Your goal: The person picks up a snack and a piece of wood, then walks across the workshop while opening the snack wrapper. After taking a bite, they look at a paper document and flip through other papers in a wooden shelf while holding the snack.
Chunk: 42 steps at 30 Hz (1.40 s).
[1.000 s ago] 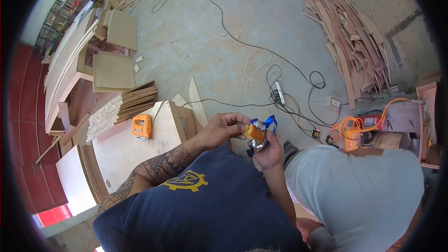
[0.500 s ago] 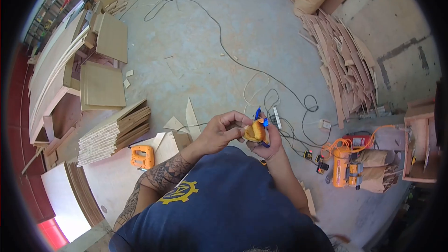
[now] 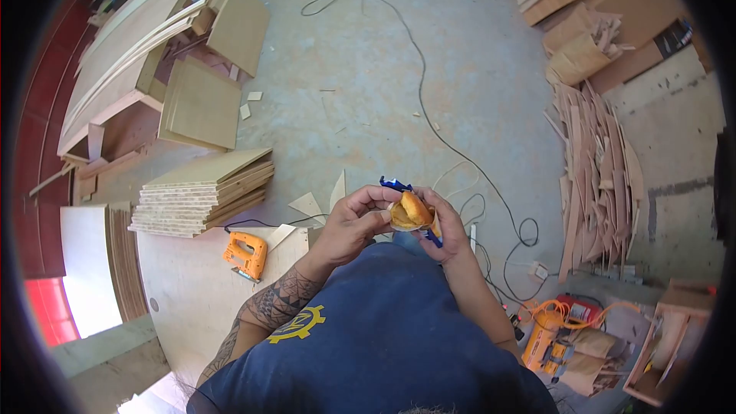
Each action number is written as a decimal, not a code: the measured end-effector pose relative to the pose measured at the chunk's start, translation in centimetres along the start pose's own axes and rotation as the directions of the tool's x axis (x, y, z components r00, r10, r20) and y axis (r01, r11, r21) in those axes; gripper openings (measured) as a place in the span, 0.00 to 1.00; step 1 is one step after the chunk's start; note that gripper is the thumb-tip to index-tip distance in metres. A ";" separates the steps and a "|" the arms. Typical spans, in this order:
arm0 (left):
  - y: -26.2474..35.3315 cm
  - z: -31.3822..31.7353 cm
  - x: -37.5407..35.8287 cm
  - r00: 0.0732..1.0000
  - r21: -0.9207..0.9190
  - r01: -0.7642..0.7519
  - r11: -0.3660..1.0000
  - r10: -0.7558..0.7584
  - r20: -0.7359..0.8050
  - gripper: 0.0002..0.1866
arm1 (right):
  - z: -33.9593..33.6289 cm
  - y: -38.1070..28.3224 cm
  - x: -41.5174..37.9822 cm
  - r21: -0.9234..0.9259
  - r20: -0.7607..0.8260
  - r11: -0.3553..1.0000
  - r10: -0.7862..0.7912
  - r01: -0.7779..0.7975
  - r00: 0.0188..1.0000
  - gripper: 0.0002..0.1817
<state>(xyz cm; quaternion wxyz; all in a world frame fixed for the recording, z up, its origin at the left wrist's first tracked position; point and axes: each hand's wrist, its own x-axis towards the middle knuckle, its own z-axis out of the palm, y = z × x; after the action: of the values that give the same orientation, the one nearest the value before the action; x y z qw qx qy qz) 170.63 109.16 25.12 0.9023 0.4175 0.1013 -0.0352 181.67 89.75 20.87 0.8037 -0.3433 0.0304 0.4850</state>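
Observation:
A golden-brown bun (image 3: 409,211) sits half out of a blue and silver wrapper (image 3: 396,184) in front of my chest. My left hand (image 3: 354,222) pinches the bun and the wrapper's top edge from the left. My right hand (image 3: 448,228) cups the wrapper from the right and below, its fingers closed around it. Both hands meet at the bun above my dark blue shirt.
An orange jigsaw (image 3: 245,254) lies on a pale board (image 3: 184,291) at my left. A stack of plywood sheets (image 3: 207,192) is beyond it. Black cables (image 3: 429,100) cross the concrete floor. Wood offcuts (image 3: 598,176) pile at the right, an orange compressor (image 3: 548,341) below them.
The view has swung left and up over the floor. The grey-shirted person seen a second ago is out of view. The bun has come further out of the wrapper.

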 end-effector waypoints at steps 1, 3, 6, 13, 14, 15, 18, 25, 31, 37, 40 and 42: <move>0.4 -0.1 0.5 1.000 -0.009 -0.027 1.000 0.027 -0.014 0.20 | -0.1 -0.5 1.1 -0.003 0.014 1.000 0.017 -0.017 1.000 0.19; 1.4 -0.2 1.8 0.996 0.030 -0.093 0.995 0.093 -0.009 0.22 | 0.0 -1.8 3.3 0.146 0.077 0.977 0.145 -0.155 0.986 0.18; 3.5 -0.1 4.2 0.983 0.157 -0.182 0.971 0.183 0.008 0.27 | 2.9 -5.4 6.4 0.138 0.049 0.968 0.205 -0.209 0.978 0.17; 12.3 6.3 11.2 0.924 0.484 -0.360 0.798 0.378 0.064 0.31 | 8.7 -21.9 12.7 -0.281 0.476 0.954 0.230 -0.101 0.849 0.16; 13.9 7.0 12.4 0.897 0.542 -0.426 0.724 0.415 0.151 0.31 | 9.6 -23.8 13.3 -0.261 0.513 0.955 0.264 -0.144 0.817 0.17; 15.4 7.6 13.7 0.864 0.587 -0.492 0.643 0.440 0.242 0.31 | 10.5 -25.9 14.0 -0.249 0.528 0.957 0.261 -0.146 0.808 0.17; 19.2 10.2 17.2 0.787 0.568 -0.613 0.549 0.483 0.383 0.24 | 12.5 -31.1 15.9 -0.338 0.680 0.938 0.302 -0.080 0.668 0.15; 17.3 12.6 23.1 0.403 0.282 -0.902 0.328 0.874 0.271 0.11 | 14.9 -36.7 21.1 -0.295 0.893 0.943 0.329 -0.153 0.307 0.12; 19.6 14.1 25.1 0.566 0.396 -0.791 0.466 0.803 0.186 0.03 | 16.9 -38.2 20.2 0.114 0.820 0.833 0.229 -0.542 0.524 0.06; 22.7 11.5 26.6 0.611 0.434 -0.758 0.487 0.763 0.210 0.08 | 17.7 -38.5 23.8 0.052 0.812 0.877 0.241 -0.477 0.532 0.04; 24.4 9.5 27.2 0.627 0.440 -0.747 0.498 0.748 0.219 0.11 | 18.7 -37.5 25.7 0.063 0.846 0.888 0.195 -0.456 0.496 0.05; 25.2 8.1 27.4 0.630 0.441 -0.742 0.504 0.750 0.203 0.12 | 20.1 -36.5 26.4 0.127 0.809 0.863 0.195 -0.489 0.555 0.07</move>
<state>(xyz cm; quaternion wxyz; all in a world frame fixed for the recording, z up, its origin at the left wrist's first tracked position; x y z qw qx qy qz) 202.42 119.96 43.24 0.6922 0.6322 -0.0941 0.3351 219.11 110.70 45.18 0.6711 0.0545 -0.1669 0.7203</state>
